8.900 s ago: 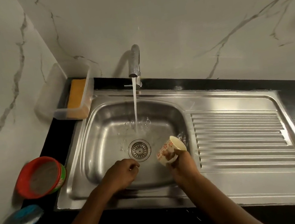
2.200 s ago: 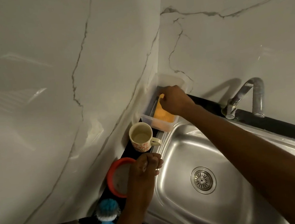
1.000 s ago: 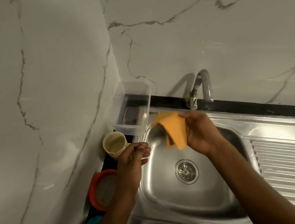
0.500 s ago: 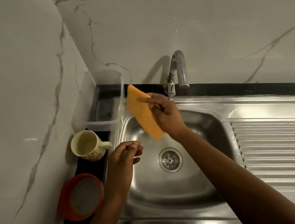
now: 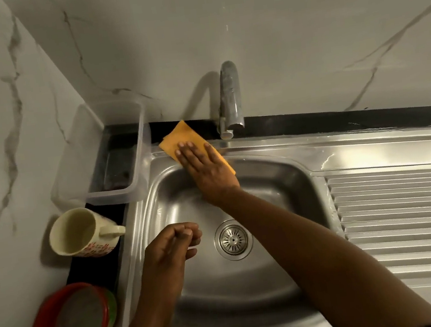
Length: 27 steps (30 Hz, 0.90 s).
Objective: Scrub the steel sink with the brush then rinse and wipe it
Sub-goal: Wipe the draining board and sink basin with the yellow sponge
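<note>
sink (image 5: 262, 152) sits in black counter (image 5: 339, 121), under tap (image 5: 230, 96). right hand (image 5: 207, 169) flat, fingers straight, presses orange cloth (image 5: 178, 138) on sink's back rim, just left of tap. left hand (image 5: 170, 250) over sink near drain (image 5: 233, 240), fingers loosely curled, holds nothing. cup (image 5: 79, 231) stands left of sink.

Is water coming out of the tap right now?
No, no stream falls from the tap into the sink, where the right hand presses a yellow cloth on the rim.
</note>
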Tool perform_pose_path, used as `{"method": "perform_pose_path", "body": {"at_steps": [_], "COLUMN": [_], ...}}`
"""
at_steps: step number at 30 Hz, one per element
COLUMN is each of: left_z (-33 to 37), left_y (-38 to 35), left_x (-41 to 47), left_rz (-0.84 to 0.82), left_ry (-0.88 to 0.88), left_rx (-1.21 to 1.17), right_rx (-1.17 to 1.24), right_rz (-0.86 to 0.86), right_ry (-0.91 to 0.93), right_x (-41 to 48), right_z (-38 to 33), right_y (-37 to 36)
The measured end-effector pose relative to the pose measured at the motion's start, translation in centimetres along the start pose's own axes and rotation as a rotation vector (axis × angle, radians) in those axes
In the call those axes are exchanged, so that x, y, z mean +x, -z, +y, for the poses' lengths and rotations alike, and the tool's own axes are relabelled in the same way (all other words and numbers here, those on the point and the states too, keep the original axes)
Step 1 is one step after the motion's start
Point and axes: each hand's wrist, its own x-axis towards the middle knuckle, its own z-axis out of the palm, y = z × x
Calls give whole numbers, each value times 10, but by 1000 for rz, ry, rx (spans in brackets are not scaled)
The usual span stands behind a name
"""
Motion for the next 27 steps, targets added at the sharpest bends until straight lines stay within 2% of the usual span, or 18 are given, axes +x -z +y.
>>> {"method": "perform_pose_path", "body": {"at_steps": [5,9,14,21,24,27], "left_z": [2,6,14,13,13,14], "left_y": [-19,-44,-74,-93,-100,-111], "left_x": [6,7,5,-5,-7,-8], "left_rz": [-13,-36,-67,-106,-102,-97], "left_ry": [-8,-8,-17,-15,-11,-14], "left_rx": [7,41,6,2,-8,-4], "right_rx": [-94,-157,11,292,509,469], "right_rz": [3,-52,-102,-244,-88,83], "right_ry": [100,57,-187,-495,-667,-588], "right_x": [-23,-71,-130,-167,-160,-134], "right_z": [54,111,161,183,186,169], "right_y": [-8,-8,-10,13,29,41]}}
